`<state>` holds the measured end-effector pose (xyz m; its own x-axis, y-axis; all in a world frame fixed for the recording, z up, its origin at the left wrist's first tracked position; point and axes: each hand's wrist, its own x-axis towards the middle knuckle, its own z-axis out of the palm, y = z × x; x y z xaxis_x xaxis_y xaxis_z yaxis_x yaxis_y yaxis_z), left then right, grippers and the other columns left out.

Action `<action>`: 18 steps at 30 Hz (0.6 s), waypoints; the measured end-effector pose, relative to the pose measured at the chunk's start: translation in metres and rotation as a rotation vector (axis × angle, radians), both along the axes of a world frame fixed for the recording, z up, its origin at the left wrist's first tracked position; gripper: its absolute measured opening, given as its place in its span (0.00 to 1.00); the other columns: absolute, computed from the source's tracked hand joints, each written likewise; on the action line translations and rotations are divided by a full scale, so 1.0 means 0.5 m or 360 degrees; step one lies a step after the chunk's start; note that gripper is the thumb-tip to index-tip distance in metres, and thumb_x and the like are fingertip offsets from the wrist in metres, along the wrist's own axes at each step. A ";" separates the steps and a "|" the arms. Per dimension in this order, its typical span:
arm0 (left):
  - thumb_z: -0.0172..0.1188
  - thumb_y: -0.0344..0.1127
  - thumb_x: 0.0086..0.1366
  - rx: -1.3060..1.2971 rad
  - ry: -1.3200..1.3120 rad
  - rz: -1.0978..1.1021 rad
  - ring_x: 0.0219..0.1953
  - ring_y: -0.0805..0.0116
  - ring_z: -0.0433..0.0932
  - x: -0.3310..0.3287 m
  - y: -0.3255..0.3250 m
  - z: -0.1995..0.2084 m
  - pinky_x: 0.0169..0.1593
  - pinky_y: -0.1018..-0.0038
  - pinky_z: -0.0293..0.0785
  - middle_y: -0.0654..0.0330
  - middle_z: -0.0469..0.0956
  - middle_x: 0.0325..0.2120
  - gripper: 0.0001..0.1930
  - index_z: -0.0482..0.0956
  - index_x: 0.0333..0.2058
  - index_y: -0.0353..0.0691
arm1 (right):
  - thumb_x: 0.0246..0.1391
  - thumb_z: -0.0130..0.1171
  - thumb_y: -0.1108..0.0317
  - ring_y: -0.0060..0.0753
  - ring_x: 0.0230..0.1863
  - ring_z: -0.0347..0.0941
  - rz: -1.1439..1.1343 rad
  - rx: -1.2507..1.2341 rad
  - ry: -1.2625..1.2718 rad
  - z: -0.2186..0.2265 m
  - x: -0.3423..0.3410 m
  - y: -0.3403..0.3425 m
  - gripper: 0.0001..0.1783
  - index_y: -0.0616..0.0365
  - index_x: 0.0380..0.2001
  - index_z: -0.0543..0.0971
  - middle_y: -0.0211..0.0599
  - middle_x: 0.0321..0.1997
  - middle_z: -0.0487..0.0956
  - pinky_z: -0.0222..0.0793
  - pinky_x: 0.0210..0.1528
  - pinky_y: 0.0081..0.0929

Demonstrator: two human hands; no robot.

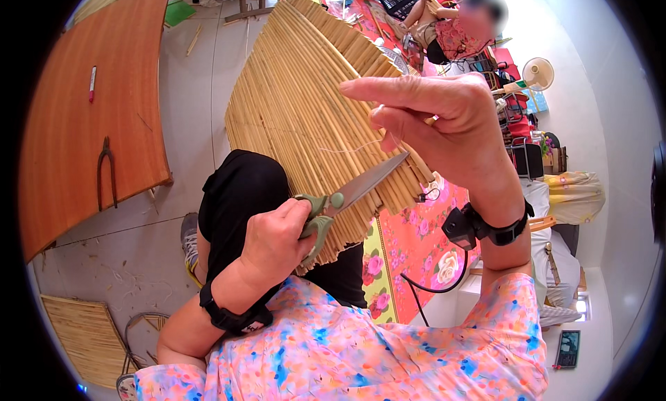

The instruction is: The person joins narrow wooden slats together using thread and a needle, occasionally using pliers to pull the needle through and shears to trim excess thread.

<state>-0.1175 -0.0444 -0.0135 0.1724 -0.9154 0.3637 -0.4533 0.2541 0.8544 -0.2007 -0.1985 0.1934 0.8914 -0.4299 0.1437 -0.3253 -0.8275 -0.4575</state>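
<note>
My left hand (272,239) grips the green handles of a pair of scissors (368,181). The blades look closed and point up and to the right across a mat of thin reed stalks (298,82). Above the blade tips is my right hand (444,116), its index finger stretched out and the other fingers bent in. A fine white thread (349,150) runs from the mat toward these fingers, which appear to pinch it. The mat leans over my dark-trousered knee (243,193), and its lower right edge shows uneven stalk ends.
An orange-brown board (69,137) at left bears a marker (92,83) and dark pliers (105,172). Another reed mat (87,335) lies lower left. Floral cloth (409,245) spreads to the right. A person (458,37) sits at the far right, near a fan (538,75).
</note>
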 end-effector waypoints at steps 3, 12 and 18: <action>0.66 0.29 0.48 -0.0038 0.0050 0.0017 0.26 0.52 0.78 -0.001 -0.001 -0.005 0.27 0.64 0.75 0.54 0.76 0.28 0.13 0.74 0.32 0.37 | 0.52 0.60 0.79 0.10 0.21 0.73 -0.0010 0.0270 -0.0030 0.007 -0.002 -0.004 0.17 0.51 0.45 0.84 0.28 0.19 0.79 0.68 0.23 0.13; 0.65 0.23 0.53 0.0013 0.0509 0.0206 0.24 0.80 0.71 0.069 0.041 0.019 0.27 0.80 0.69 0.65 0.72 0.22 0.12 0.76 0.37 0.35 | 0.58 0.50 0.82 0.15 0.15 0.61 -0.0101 0.0365 -0.0979 0.093 -0.121 -0.020 0.25 0.62 0.60 0.69 0.33 0.28 0.77 0.59 0.19 0.14; 0.61 0.23 0.56 0.0204 0.0695 0.0413 0.26 0.83 0.69 0.122 0.063 0.025 0.30 0.84 0.66 0.69 0.72 0.24 0.12 0.77 0.41 0.35 | 0.64 0.50 0.73 0.12 0.14 0.56 0.0302 0.1234 -0.1330 0.048 -0.266 -0.055 0.21 0.57 0.60 0.69 0.31 0.32 0.78 0.52 0.18 0.17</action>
